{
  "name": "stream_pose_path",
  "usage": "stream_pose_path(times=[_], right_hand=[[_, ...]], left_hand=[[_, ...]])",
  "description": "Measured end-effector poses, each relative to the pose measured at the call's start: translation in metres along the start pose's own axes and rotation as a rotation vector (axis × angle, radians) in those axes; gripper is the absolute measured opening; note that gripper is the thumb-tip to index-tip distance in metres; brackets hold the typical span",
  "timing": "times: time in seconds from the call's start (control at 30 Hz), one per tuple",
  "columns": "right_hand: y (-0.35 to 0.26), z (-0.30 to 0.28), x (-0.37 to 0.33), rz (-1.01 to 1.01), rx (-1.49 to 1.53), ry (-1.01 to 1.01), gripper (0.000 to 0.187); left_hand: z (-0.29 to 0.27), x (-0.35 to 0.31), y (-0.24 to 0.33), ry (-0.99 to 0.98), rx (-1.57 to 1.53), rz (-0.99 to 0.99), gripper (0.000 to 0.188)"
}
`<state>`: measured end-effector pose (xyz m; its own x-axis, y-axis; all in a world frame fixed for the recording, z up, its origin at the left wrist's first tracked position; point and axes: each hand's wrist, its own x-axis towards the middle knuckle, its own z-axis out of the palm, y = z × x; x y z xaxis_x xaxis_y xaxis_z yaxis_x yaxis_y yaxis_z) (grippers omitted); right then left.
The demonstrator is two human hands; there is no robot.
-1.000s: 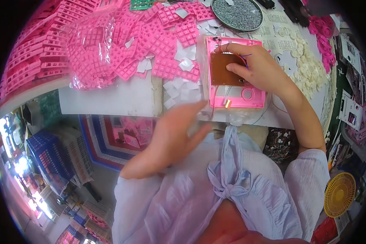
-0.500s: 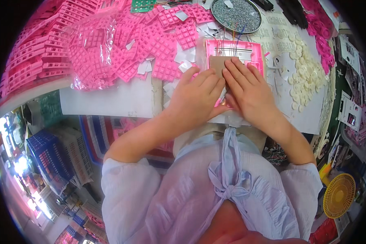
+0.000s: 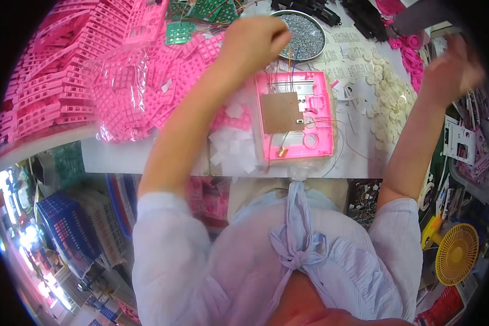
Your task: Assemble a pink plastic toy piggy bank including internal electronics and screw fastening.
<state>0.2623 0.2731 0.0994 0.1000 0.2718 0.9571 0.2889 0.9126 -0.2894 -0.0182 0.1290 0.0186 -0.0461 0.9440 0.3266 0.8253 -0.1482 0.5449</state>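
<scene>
Pink casing [image 3: 321,134] partly beneath brown board [image 3: 280,112]

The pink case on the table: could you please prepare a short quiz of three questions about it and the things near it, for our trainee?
1. True or false: the brown board covers only part of the open pink case.

2. Which of these appears nearest to the left hand?
A. the blue crate
B. the round tray of small metal pieces
C. the yellow round grille

3. Fill in: seen in this view, the pale discs lie to the ____ of the case.

Key: 1. True. 2. B. 3. right.
</scene>
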Motion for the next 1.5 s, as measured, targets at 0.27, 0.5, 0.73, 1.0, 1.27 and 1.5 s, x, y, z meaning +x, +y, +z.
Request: stream_pose_path(times=[0.27, 0.5, 0.73, 1.0, 1.27, 1.5], right_hand=[[-0.044, 0.013, -0.015, 0.918, 0.791, -0.535, 0.031], [-0.064, 0.049, -0.051, 0.91, 0.736, -0.578, 0.024], [-0.085, 0.028, -0.064, 0.943, 0.914, -0.643, 0.027], [-0.13, 0.013, -0.062, 0.832, 1.391, -0.734, 0.026], [-0.154, 0.008, -0.053, 0.787, 1.43, -0.736, 0.028], [-0.172, 0.006, -0.057, 0.936, 1.307, -0.708, 0.025]], left_hand=[[0.074, 0.062, -0.031, -0.182, 0.471, 0.272, 0.016], [0.058, 0.064, -0.042, -0.087, 0.516, 0.134, 0.021], [-0.012, -0.02, 0.02, 0.061, 0.019, 0.322, 0.018], [0.001, -0.132, 0.06, 0.087, -0.343, 0.06, 0.015], [0.021, -0.14, 0.058, 0.289, -0.347, 0.177, 0.021], [0.029, -0.145, 0.057, 0.315, -0.394, 0.203, 0.023]])
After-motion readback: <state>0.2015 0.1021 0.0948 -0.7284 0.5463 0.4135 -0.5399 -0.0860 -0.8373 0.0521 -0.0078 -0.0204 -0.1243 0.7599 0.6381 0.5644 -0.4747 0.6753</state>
